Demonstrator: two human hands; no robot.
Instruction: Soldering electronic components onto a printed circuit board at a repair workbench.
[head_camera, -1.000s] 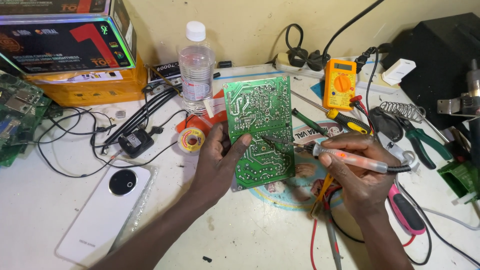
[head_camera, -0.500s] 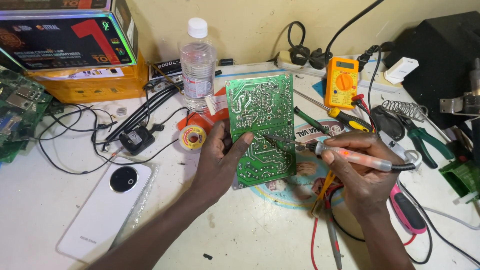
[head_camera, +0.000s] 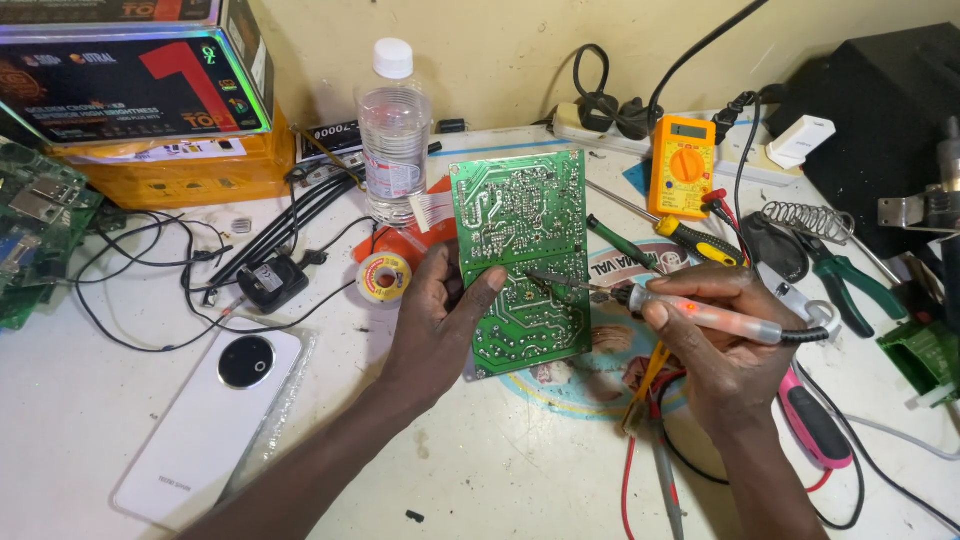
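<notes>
A green circuit board (head_camera: 520, 250) stands tilted on the white bench, solder side facing me. My left hand (head_camera: 440, 320) grips its left edge, thumb pressed on the board's face. My right hand (head_camera: 715, 340) holds a white soldering iron (head_camera: 700, 312) with an orange light. The iron's metal tip touches the board near its middle. A black cord runs from the iron's rear to the right.
A solder spool (head_camera: 384, 277) and clear water bottle (head_camera: 393, 140) sit left of the board. A white phone (head_camera: 210, 420) lies front left. A yellow multimeter (head_camera: 682, 165), screwdrivers, green pliers (head_camera: 850, 280), a spring iron stand (head_camera: 805, 220) and black cables crowd the right and back.
The board and both hands have barely shifted. The iron's tip stays on the same spot of the board.
</notes>
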